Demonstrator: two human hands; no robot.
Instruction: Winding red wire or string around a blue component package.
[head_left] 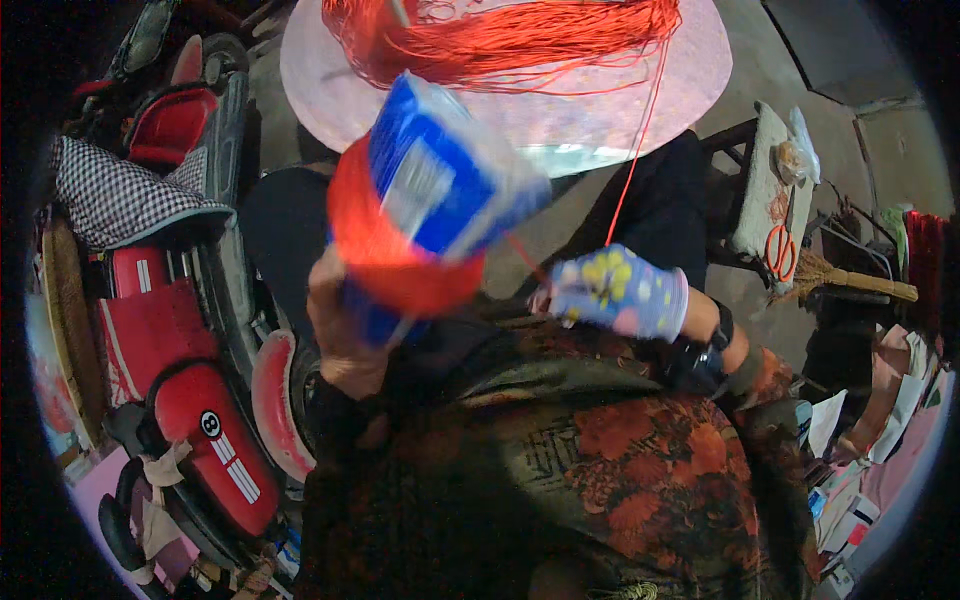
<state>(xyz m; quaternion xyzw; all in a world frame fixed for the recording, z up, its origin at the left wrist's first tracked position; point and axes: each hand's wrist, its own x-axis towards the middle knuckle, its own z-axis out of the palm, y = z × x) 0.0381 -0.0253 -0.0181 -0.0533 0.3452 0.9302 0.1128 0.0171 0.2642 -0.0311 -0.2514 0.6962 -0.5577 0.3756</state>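
Observation:
My bare left hand grips a blue-and-white packet, blurred by motion and tilted. Thick turns of orange cord are wound about its middle. On my right hand is a blue glove with flowers and dots; its bare fingertips are pinched on the orange cord. One strand runs from there to the wound packet, another up to a big loose skein of orange cord. That skein lies on a round pale pink tabletop in front of me.
To the right, a padded stool carries orange-handled scissors and a plastic bag. A straw broom lies beyond it. Close on my left stands a red ride-on vehicle with a checked cloth. Papers and boxes are heaped at lower right.

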